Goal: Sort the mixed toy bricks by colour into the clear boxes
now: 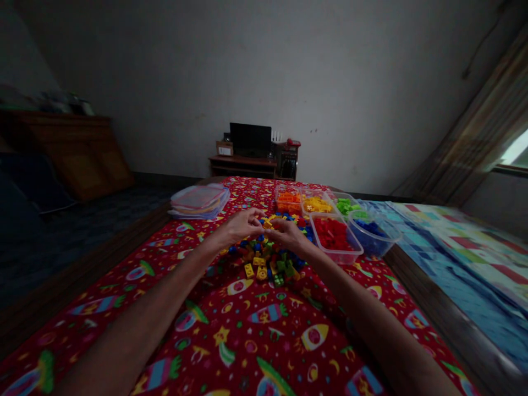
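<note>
A mixed heap of plastic building blocks point(260, 260) in yellow, green, blue, red and orange lies mid-table. Over it, my left hand point(242, 226) and my right hand point(290, 236) meet fingertip to fingertip. The fingers of both are pinched, and whatever is between them is too small and dim to name. Just right of my right hand is a clear tub point(341, 257) of red blocks. Beside that stands a round clear tub point(381, 248) with dark blue blocks. Behind them are tubs of orange blocks point(289, 202), yellow blocks point(317, 205) and green blocks point(347, 206).
A stack of clear plastic lids point(198, 201) rests at the table's far left. The red patterned tablecloth point(247, 352) covers the table. A bed point(466, 258) adjoins on the right. A monitor point(251, 139) on a low stand is against the far wall, with a wooden cabinet point(78, 157) to the left.
</note>
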Motion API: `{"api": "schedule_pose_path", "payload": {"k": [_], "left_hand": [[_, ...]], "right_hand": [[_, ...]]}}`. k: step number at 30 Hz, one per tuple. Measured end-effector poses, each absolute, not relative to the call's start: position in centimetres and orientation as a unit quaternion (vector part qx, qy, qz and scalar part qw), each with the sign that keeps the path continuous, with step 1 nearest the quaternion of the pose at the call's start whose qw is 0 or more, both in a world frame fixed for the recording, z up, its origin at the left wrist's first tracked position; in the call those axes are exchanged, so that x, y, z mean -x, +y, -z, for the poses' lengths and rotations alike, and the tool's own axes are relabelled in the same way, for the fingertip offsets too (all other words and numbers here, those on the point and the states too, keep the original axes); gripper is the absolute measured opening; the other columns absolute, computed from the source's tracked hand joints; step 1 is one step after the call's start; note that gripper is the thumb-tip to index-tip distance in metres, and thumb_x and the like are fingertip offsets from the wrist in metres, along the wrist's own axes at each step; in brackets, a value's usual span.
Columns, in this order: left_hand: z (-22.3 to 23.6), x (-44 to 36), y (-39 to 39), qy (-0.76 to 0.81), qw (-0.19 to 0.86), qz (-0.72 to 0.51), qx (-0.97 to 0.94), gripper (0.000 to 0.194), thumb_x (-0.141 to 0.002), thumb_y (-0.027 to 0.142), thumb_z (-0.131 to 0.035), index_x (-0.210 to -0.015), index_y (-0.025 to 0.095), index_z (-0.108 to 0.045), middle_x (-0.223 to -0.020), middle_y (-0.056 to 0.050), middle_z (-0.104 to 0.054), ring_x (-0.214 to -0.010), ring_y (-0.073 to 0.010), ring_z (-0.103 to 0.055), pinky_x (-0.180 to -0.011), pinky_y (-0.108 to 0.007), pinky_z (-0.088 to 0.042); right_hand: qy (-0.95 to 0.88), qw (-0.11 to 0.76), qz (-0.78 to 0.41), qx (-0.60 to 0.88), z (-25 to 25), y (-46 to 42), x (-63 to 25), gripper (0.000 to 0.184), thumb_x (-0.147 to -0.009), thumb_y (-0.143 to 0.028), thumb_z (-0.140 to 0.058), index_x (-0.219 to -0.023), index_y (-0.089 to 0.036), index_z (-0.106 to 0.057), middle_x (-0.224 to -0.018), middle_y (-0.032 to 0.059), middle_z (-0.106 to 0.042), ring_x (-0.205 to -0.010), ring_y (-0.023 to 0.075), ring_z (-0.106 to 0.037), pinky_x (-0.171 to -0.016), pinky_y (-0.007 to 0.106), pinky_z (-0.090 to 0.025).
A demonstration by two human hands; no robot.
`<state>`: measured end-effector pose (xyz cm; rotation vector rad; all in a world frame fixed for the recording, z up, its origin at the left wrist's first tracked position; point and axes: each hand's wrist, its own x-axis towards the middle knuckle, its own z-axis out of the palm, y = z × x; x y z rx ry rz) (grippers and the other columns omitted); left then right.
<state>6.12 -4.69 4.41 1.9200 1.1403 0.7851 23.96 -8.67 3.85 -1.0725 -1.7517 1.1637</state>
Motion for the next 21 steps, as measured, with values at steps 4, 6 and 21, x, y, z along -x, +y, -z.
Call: {"api": "schedule_pose_path", "payload": {"k": [4, 6, 21], "left_hand": [[-4.4, -6.3, -4.9, 0.438, 0.391, -0.315, -0.746, 0.061, -0.059, 0.029, -0.066, -0.117, 0.014, -0.051, -0.068, 0.002, -0.062, -0.059, -0.0133, -0.058, -0.056, -0.025, -0.046], [-4.3, -6.2, -4.8, 0.428, 0.394, -0.314, -0.750, 0.059, -0.059, 0.028, -0.066, -0.115, 0.014, -0.054, -0.074, 0.000, -0.065, -0.063, -0.0144, -0.061, -0.060, -0.026, -0.049], [-3.9, -3.1, -2.9, 0.479, 0.212, -0.290, -0.801, 0.041, -0.075, 0.045, -0.054, -0.099, 0.016, -0.069, -0.098, -0.007, -0.071, -0.088, -0.0224, -0.065, -0.077, -0.031, -0.050]], "right_hand": [[-0.745, 0.369, -0.397, 0.390, -3.6, -8.3, -24.5, 0.032, -0.079, -0.047, -0.054, -0.076, -0.015, -0.056, -0.058, -0.0048, -0.048, -0.049, 0.0066, -0.041, -0.046, 0.018, -0.031], [-0.764, 0.368, -0.350, 0.399, -3.6, -7.7, -25.2, 0.033, -0.081, -0.046, -0.050, -0.074, -0.014, -0.058, -0.056, -0.0043, -0.048, -0.049, 0.0063, -0.040, -0.046, 0.018, -0.029], [-0.708, 0.218, -0.040, 0.670, -9.7, 1.0, -34.2, 0.023, -0.083, -0.022, -0.051, -0.089, -0.007, -0.068, -0.068, 0.0080, -0.067, -0.051, 0.0101, -0.057, -0.054, 0.019, -0.039]]}}
